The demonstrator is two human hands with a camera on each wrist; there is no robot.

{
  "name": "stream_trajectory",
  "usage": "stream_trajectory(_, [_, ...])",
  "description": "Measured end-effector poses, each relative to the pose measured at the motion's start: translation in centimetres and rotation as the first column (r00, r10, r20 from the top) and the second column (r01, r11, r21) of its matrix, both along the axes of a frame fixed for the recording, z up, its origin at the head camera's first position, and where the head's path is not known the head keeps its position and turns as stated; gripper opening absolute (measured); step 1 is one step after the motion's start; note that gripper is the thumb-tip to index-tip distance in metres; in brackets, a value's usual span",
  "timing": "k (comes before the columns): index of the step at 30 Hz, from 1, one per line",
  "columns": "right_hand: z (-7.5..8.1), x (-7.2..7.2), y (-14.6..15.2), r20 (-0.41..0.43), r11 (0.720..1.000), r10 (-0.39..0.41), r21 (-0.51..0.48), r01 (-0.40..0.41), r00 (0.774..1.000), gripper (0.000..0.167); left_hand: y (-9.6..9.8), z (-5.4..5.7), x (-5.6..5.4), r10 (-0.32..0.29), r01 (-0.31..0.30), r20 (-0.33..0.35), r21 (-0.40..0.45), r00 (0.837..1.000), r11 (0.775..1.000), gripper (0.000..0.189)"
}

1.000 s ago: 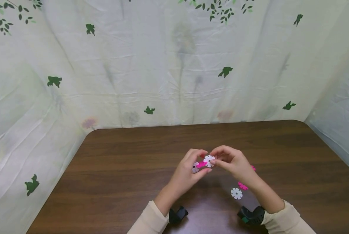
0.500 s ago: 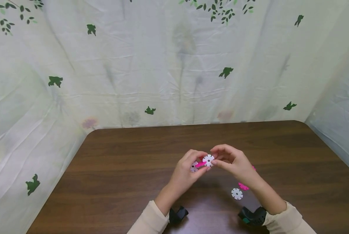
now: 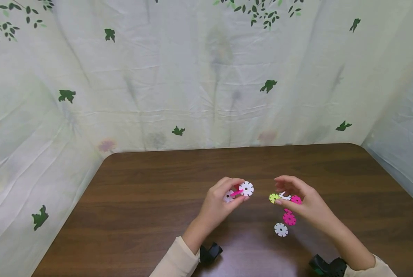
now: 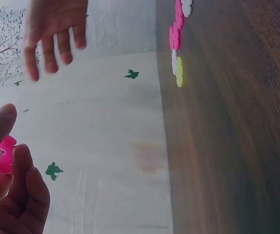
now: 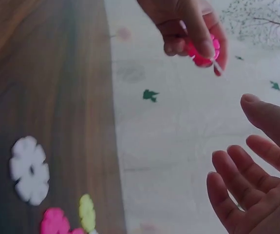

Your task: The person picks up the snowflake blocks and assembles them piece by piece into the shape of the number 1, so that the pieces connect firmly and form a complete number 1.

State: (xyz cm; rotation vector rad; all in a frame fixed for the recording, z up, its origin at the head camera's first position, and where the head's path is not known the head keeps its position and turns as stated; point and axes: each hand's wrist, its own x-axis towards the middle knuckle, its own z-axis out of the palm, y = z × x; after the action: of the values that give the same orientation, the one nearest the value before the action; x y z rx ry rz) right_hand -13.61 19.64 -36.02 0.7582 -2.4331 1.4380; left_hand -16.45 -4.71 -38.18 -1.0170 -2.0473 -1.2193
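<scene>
My left hand (image 3: 217, 201) pinches a small joined set of notched plastic discs above the table. A pink disc (image 4: 4, 155) sits edge-on between a white disc (image 3: 246, 189) and another white disc (image 3: 228, 196). Apart from that set, my right hand (image 3: 305, 197) hovers above loose discs with its fingers spread and nothing held, as the right wrist view shows. Beneath and beside it lie a yellow-green disc (image 3: 273, 198), a white disc (image 3: 286, 196) partly covered by the hand, and a pink disc (image 3: 296, 199).
Nearer the front are a pink disc (image 3: 289, 219) and a white disc (image 3: 281, 229) on the brown wooden table (image 3: 151, 207). A pale curtain (image 3: 192, 77) with leaf prints hangs behind the table's far edge. Each wrist wears a black camera mount (image 3: 210, 254).
My right hand has let go of the white disc on the joined set and moved right, over the loose discs. My left hand stays nearly still with the set.
</scene>
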Motion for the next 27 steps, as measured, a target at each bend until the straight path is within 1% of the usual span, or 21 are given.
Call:
stream_trajectory(3, [-0.6,0.3,1.1,-0.011,1.000,-0.012,0.024,0.012,1.000,0.052,0.0,0.0,0.0,0.001,-0.001,0.000,0.002,1.000,1.000,0.036])
stream_trajectory(7, [-1.7,0.7,2.3,-0.022,0.997,-0.050,0.065,0.051,0.999,0.050,0.0,0.0,0.0,0.002,-0.002,0.003,0.001,1.000,1.000,0.036])
stream_trajectory(11, [-3.0,0.9,3.4,-0.027,0.990,-0.074,0.120,0.077,0.997,0.049,-0.1,0.0,0.0,0.000,0.000,0.004,0.001,1.000,1.000,0.036])
stream_trajectory(15, [-4.7,0.9,4.3,-0.046,0.991,-0.040,0.129,0.046,0.998,0.049,0.0,0.1,0.0,-0.002,0.002,0.010,0.001,1.000,1.000,0.036])
stream_trajectory(19, [-6.4,0.6,5.0,-0.028,0.990,0.053,0.129,-0.049,0.998,0.048,0.0,0.1,0.0,0.001,-0.001,0.015,0.000,1.000,1.000,0.037])
stream_trajectory(22, [-7.2,0.5,5.4,0.002,0.984,0.109,0.140,-0.108,0.994,0.047,0.0,0.1,0.0,0.003,-0.003,0.014,0.000,1.000,1.000,0.037])
stream_trajectory(24, [-7.5,0.5,5.5,0.006,0.980,0.120,0.159,-0.119,0.993,0.045,0.0,0.1,0.0,0.003,-0.003,0.015,0.001,1.000,1.000,0.037])
stream_trajectory(27, [-7.7,0.4,5.6,0.004,0.975,0.102,0.196,-0.101,0.995,0.041,-0.1,0.1,0.0,0.003,-0.003,0.017,0.002,1.000,1.000,0.037])
